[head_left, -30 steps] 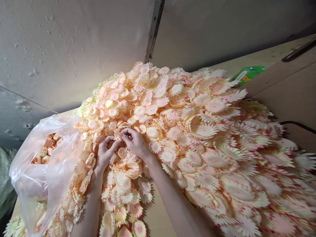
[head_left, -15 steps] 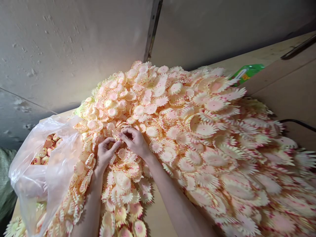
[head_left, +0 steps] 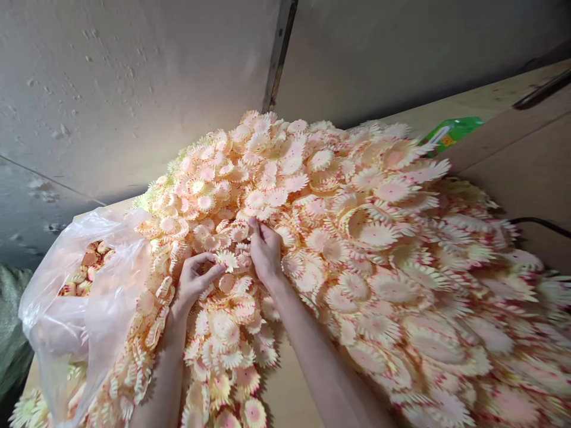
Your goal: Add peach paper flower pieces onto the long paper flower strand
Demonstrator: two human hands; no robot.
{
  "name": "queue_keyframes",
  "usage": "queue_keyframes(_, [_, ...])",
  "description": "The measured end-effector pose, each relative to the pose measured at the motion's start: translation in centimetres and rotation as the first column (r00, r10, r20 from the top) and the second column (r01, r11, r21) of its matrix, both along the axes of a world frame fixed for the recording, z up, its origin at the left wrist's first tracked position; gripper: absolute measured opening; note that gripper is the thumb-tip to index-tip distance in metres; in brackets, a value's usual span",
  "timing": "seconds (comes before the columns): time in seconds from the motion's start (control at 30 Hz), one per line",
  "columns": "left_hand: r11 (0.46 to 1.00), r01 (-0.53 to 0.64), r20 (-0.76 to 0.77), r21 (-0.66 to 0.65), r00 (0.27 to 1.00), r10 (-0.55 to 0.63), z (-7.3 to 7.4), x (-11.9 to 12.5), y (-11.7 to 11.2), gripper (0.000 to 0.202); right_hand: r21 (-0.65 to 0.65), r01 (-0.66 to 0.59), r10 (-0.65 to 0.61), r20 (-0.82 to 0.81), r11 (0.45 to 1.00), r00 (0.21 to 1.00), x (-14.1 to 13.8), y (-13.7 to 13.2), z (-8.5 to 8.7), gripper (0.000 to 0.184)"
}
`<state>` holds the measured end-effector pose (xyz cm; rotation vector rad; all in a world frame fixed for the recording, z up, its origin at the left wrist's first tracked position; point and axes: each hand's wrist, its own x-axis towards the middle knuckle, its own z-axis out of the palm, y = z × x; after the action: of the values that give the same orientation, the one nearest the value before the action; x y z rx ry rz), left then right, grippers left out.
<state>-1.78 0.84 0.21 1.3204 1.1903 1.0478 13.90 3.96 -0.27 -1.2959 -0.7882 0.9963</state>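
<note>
A large heap of pale pink-and-cream artificial flower petal discs (head_left: 392, 190), frilled and red-tipped at the edges, spreads before me. My left hand (head_left: 196, 280) is left of centre, its thumb and forefinger pinched at the edge of a small cream petal disc (head_left: 226, 260). To the right of it, my right hand (head_left: 267, 252) is held just over the heap with thumb and forefinger pressed together. Whatever lies between those right fingertips is too small to make out. Beneath and between my forearms runs a narrower spill of the same discs (head_left: 223, 333).
At the left, a translucent plastic bag (head_left: 107, 321) holds small rolled red-and-cream pieces (head_left: 89, 267). A green packet (head_left: 457, 132) lies at the back right, near a dark cable (head_left: 544, 224). A grey wall (head_left: 134, 89) stands behind the wooden tabletop (head_left: 288, 380).
My hands have come apart; the right one moved right and slightly up. A cream petal disc now shows at my left fingertips. The view has shifted slightly.
</note>
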Motion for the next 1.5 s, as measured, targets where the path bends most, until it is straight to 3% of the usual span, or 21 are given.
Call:
queue_keyframes(0.07, [0.996, -0.09, 0.066, -0.003, 0.994, 0.09, -0.2, 0.08, 0.19, 0.03, 0.045, 0.013, -0.011, -0.063, 0.999, 0.998, 0.29, 0.06, 0.14, 0.052])
queue_keyframes(0.13, [0.987, -0.163, 0.114, -0.009, 0.98, 0.163, -0.45, 0.16, 0.41, 0.03, 0.123, -0.046, 0.056, -0.079, 0.991, 0.995, 0.48, 0.02, 0.27, 0.051])
queue_keyframes(0.27, [0.981, -0.192, 0.125, -0.007, 0.974, 0.192, -0.62, 0.25, 0.62, 0.032, 0.202, -0.362, 0.375, -0.032, 0.91, 0.926, 0.42, -0.25, 0.32, 0.044])
queue_keyframes(0.33, [0.985, -0.17, 0.12, 0.002, 0.978, 0.168, -0.49, 0.26, 0.59, 0.032, 0.205, -0.433, 0.447, -0.026, 0.878, 0.894, 0.21, -0.36, 0.24, 0.043])
queue_keyframes(0.53, [0.986, -0.165, 0.1, 0.0, 0.981, 0.164, -0.4, 0.2, 0.45, 0.029, 0.168, -0.33, 0.345, -0.069, 0.929, 0.936, -0.13, -0.4, 0.22, 0.036])
queue_keyframes(0.8, [0.987, -0.15, 0.137, -0.054, 0.978, 0.156, -0.42, 0.13, 0.47, 0.035, 0.261, -0.425, 0.429, 0.044, 0.867, 0.902, -0.06, -0.59, 0.33, 0.033])
queue_keyframes(0.97, [0.989, -0.131, 0.115, -0.076, 0.984, 0.139, -0.33, 0.01, 0.42, 0.033, 0.286, -0.443, 0.471, -0.035, 0.85, 0.881, 0.09, -0.72, 0.5, 0.034])
queue_keyframes(1.23, [0.991, -0.135, 0.111, -0.026, 0.984, 0.137, 0.15, 0.18, 0.33, 0.028, 0.207, -0.406, 0.424, -0.049, 0.89, 0.904, 0.01, -0.53, 0.33, 0.034])
queue_keyframes(1.5, [0.989, -0.146, 0.109, 0.019, 0.984, 0.143, -0.14, 0.33, 0.5, 0.028, 0.255, -0.427, 0.434, 0.031, 0.868, 0.9, -0.2, -0.9, 0.5, 0.032])
